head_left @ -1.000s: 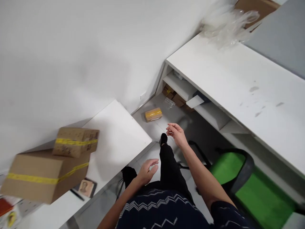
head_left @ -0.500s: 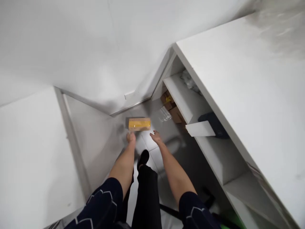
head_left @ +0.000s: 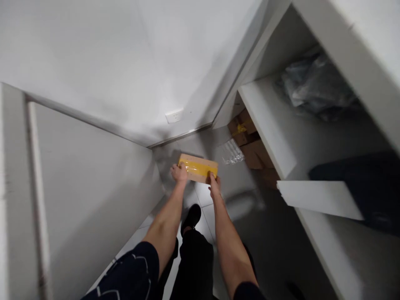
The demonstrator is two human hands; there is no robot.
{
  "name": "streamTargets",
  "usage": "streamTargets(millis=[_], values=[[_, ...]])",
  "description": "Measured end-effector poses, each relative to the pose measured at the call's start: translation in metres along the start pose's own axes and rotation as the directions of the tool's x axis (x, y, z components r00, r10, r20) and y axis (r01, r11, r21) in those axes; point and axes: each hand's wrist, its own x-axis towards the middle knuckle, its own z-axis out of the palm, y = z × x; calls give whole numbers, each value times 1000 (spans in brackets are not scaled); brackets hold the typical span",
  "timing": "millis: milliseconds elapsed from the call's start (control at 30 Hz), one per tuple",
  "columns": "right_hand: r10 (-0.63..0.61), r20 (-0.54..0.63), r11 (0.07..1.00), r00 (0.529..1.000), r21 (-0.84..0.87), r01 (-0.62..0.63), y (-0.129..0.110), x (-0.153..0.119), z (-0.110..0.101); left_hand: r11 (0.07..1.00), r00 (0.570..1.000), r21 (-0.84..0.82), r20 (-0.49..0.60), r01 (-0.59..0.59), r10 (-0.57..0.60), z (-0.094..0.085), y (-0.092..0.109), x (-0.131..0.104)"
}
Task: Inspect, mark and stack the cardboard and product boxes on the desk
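A flat cardboard box [head_left: 200,160] with a wide strip of yellow tape across its top is between my two hands, low down near the wall. My left hand [head_left: 179,171] grips its left end, the thumb over the taped top. At the right near corner my right hand [head_left: 214,184] holds on, with its thumb on the tape and the other fingers at the side. The box is slightly tilted, its right end nearer me. Whether its underside still touches the floor I cannot tell.
White open shelving [head_left: 268,125] rises on the right, with clear plastic bags [head_left: 318,83] and a dark item [head_left: 375,187] inside. A white board [head_left: 318,198] juts out from it. Brown cartons [head_left: 256,154] and clear plastic packaging [head_left: 231,151] lie low. A grey panel [head_left: 103,187] stands left.
My hands have moved forward from just short of the box and closed on its two ends. The box has turned slightly. My view has come lower and closer to the shelves.
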Motion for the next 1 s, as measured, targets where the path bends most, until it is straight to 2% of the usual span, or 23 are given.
streamTargets(millis=[33,67,100,133,200,267,333,400,433,500,600,700,767,867,933,1000], values=[[82,-70,994,994,74,-77,-7,-22,-14,1000,1000,18,-17,-16,16,-5,20,-24],[108,-105,984,989,150,-91,-16,-46,-29,998,999,23,-17,-51,51,-13,42,-49],[97,-137,974,986,219,-65,-27,-72,-46,992,992,25,5,-125,125,-25,65,-76],[55,-140,961,989,278,-14,-40,-99,-62,955,957,67,34,-288,287,-42,90,-102],[-18,-117,930,993,363,59,-69,-155,-93,819,825,97,80,-565,560,-87,137,-151],[-64,-31,912,997,405,71,-99,-210,-116,677,684,99,79,-730,726,-145,175,-192],[-112,40,923,993,374,89,-127,-260,-132,527,531,72,41,-847,847,-207,201,-225],[-192,109,938,975,312,149,-157,-304,-139,405,402,64,-49,-912,914,-269,214,-248],[-243,150,936,958,297,191,-173,-323,-140,359,351,67,-105,-931,931,-300,215,-257],[-323,214,921,922,294,254,-210,-358,-135,309,284,88,-218,-947,934,-359,211,-270],[-413,310,903,856,262,341,-270,-407,-108,309,239,129,-386,-942,891,-445,188,-278],[-505,405,863,762,228,450,-326,-458,-55,345,208,155,-553,-926,807,-531,148,-273],[-534,412,839,739,371,399,-355,-495,-9,368,194,156,-632,-917,750,-588,116,-262],[-556,376,753,741,606,258,-383,-549,71,389,176,158,-698,-908,694,-671,68,-240],[-579,353,718,735,647,255,-394,-583,126,406,177,151,-728,-901,663,-723,39,-221],[-611,347,709,712,641,296,-403,-610,180,433,202,125,-747,-893,633,-770,14,-200]])
